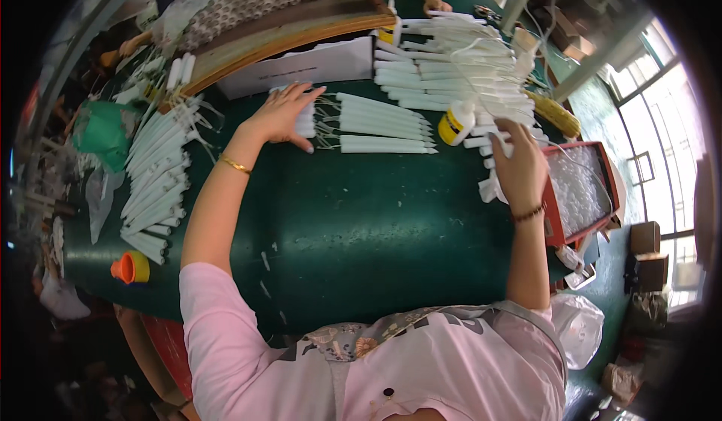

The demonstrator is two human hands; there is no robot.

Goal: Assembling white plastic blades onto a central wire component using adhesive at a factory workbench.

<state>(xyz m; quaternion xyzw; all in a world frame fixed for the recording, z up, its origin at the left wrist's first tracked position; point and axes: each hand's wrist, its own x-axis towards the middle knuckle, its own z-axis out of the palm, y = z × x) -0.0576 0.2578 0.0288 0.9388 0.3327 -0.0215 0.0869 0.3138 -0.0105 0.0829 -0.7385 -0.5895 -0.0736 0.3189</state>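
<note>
A row of white taper candles lies side by side in the middle of the green table, pointed tips to the right and thin wires at the left ends. My left hand is spread, palm down, over more white pieces just left of those wires. My right hand is at the right, its fingers bent over the ends of white sticks. Something white shows between its fingers, but I cannot make out what. Close to that hand are a white bottle with a yellow label and a crumpled white piece.
A large pile of white sticks covers the far right; another bundle lies left. A wooden-edged tray and white box stand at the back. A red box sits right. Another person's hand is at the far edge.
</note>
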